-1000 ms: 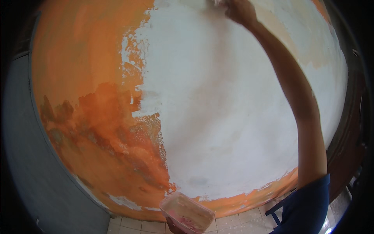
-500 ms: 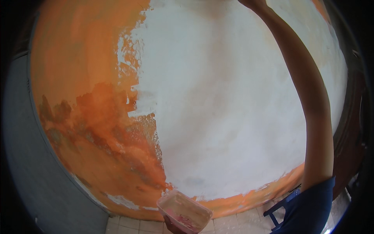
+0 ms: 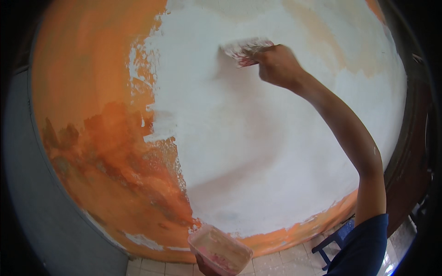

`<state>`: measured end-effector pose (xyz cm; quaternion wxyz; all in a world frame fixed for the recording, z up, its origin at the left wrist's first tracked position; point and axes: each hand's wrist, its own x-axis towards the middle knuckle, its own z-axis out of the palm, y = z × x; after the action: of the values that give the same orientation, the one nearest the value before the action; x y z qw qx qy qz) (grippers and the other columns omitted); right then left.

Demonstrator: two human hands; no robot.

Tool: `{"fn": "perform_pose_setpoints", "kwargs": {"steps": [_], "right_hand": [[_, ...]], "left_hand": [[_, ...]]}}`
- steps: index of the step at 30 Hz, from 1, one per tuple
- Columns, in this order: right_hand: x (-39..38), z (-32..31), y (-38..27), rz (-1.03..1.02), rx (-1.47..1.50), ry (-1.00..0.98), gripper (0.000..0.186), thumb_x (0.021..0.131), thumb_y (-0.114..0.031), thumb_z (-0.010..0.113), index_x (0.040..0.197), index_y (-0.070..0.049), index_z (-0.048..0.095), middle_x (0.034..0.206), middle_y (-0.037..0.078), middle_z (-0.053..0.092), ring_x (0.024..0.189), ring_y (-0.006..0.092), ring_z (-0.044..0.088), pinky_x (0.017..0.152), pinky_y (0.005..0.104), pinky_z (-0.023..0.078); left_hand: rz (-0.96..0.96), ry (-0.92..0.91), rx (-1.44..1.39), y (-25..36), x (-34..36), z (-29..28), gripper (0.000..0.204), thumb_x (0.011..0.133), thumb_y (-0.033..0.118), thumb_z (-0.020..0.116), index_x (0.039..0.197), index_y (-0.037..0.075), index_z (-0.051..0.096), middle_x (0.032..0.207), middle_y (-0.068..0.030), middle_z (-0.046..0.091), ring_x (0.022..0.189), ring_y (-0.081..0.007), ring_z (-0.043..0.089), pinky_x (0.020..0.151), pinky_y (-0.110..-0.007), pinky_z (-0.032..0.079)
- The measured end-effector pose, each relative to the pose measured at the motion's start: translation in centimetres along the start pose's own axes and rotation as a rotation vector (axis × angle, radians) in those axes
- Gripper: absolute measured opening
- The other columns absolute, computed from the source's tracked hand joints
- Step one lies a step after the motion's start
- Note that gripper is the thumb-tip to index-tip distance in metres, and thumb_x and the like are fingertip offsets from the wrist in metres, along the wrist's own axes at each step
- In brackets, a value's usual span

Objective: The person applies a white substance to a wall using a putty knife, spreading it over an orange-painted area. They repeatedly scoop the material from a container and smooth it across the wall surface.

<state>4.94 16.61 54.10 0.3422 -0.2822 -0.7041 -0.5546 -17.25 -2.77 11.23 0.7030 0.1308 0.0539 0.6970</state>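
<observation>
My right hand (image 3: pixel 282 66) is raised at the upper middle of the wall, closed round a wide, flat, white-and-reddish smeared tool (image 3: pixel 245 50). Motion blur hides whether it is a brush or a scraper. The tool is at the white-coated part of the wall (image 3: pixel 221 138), its shadow close beside it. Down at the bottom middle, my left hand (image 3: pixel 205 266) grips a shallow pinkish plastic tub (image 3: pixel 225 246) by its left side. Pinkish-white residue coats the tub's inside. Most of the left hand is hidden behind the tub or cut off by the lower edge.
Orange, patchy wall (image 3: pixel 106 138) borders the white coat on the left and along the bottom. A grey panel (image 3: pixel 50 184) stands at far left. Pale floor tiles (image 3: pixel 156 267) lie below, with a blue plastic stool (image 3: pixel 329 246) at lower right, partly behind my sleeve.
My right hand has come down and leftward from the top edge, bringing the flat tool into view. The tub in my left hand has barely moved.
</observation>
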Motion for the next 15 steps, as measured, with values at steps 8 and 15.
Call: {"fn": "perform_pose_setpoints", "kwargs": {"steps": [8,15], "right_hand": [[11.4,-3.6,11.8,0.292,-0.141,0.419,0.026,0.065,-0.003,0.048,0.082,-0.002,0.068,0.074,0.023,0.063,0.069,0.0380,0.062,0.066,0.0442,0.051],[8.3,3.7,1.2,0.090,-0.129,0.178,0.008,0.060,-0.005,0.056,0.067,-0.004,0.061,0.063,0.018,0.061,0.057,0.0335,0.060,0.052,0.0419,0.049]], "left_hand": [[0.041,0.050,0.050,-0.7,0.4,-0.5,0.068,0.083,0.062,0.041,0.135,0.020,0.034,0.131,-0.0101,0.042,0.118,-0.0355,0.041,0.097,-0.058,0.033],[0.096,0.107,0.126,-1.9,1.2,-2.4,0.065,0.084,0.060,0.040,0.135,0.020,0.033,0.131,-0.0085,0.042,0.118,-0.0334,0.042,0.097,-0.055,0.035]]}}
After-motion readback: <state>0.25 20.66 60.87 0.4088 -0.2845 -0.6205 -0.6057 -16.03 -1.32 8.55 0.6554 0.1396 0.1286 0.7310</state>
